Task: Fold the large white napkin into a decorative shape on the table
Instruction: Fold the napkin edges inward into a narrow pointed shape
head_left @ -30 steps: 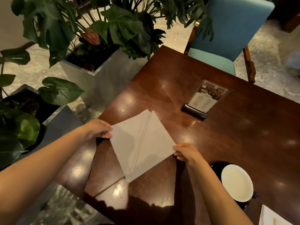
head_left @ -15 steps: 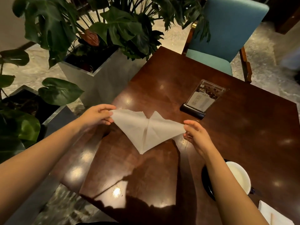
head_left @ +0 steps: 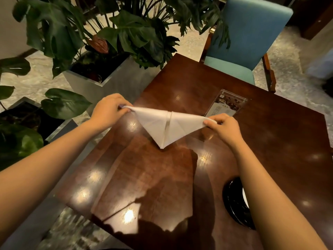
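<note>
2 hands pinch napkin (head_left: 167,126) corners | left hand (head_left: 108,110), right hand (head_left: 222,126) | lifted off table (head_left: 270,150) since 1 s ago | mid-flip, folding continues

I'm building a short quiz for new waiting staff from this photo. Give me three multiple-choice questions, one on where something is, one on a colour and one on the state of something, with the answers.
1. Where does the menu stand sit?
A) on the floor
B) on the table, beyond the napkin
C) in a planter

2. What colour is the chair?
A) red
B) yellow
C) blue-green

3. How is the napkin held?
A) lying flat, untouched
B) balled in one fist
C) stretched between the left hand and the right hand, point down

Answers:
1 B: it stands on the wood past the cloth.
2 C: its back and seat are blue-green.
3 C: each hand pinches one corner.
</note>
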Available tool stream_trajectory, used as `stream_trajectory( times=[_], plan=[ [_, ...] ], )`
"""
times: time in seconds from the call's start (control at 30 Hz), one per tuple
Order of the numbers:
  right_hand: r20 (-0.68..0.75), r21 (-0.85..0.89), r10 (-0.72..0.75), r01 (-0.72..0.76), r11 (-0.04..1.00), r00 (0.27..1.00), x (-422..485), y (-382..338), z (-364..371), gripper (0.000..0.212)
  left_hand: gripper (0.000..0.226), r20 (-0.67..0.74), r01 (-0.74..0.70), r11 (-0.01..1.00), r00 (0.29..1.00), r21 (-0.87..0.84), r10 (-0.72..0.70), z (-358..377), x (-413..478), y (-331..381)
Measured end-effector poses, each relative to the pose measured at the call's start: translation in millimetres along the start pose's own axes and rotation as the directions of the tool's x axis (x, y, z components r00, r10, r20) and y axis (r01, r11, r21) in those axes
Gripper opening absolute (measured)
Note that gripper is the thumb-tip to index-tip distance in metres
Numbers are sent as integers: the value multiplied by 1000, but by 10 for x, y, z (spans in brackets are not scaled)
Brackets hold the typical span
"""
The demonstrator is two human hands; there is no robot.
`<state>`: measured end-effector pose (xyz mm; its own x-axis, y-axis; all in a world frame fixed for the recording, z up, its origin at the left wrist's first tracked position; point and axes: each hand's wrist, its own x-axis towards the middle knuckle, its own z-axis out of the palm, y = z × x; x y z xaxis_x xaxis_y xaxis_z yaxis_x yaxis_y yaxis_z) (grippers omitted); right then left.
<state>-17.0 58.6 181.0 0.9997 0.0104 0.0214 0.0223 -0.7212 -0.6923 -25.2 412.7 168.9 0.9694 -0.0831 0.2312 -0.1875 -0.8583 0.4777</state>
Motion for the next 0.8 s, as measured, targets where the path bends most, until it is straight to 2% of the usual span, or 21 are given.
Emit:
stream_trajectory(
  times=[0.17,0.23,0.33,0.47,0.5,0.57,0.7,0.8],
  plan=[
    [-157,-132,-173,153,979,972,133,2,25,13,13,-123,-117,989,984,90,127,-72,98,4],
    [-163,-236,-255,214,948,953,63,88,112,12,13,-95,-146,982,983,118,157,-4,32,-44],
    [-72,-376,-341,291,880,937,-234,337,319,7,12,48,-226,964,974,138,221,187,-288,-182],
    [121,-434,-379,392,811,918,-780,699,589,5,42,199,-340,929,930,145,309,446,-943,-336],
    [167,-439,-383,417,796,908,-901,758,640,5,43,225,-376,917,913,136,341,493,-1082,-355],
    [240,-425,-398,465,777,885,-1080,829,723,7,31,267,-408,903,892,132,364,569,-1289,-386],
    [297,-382,-340,438,814,892,-1223,893,808,19,17,375,-354,929,880,110,290,689,-1507,-430],
    [328,-333,-255,364,870,909,-1238,901,842,25,31,449,-262,962,871,78,200,733,-1514,-447]
  ],
)
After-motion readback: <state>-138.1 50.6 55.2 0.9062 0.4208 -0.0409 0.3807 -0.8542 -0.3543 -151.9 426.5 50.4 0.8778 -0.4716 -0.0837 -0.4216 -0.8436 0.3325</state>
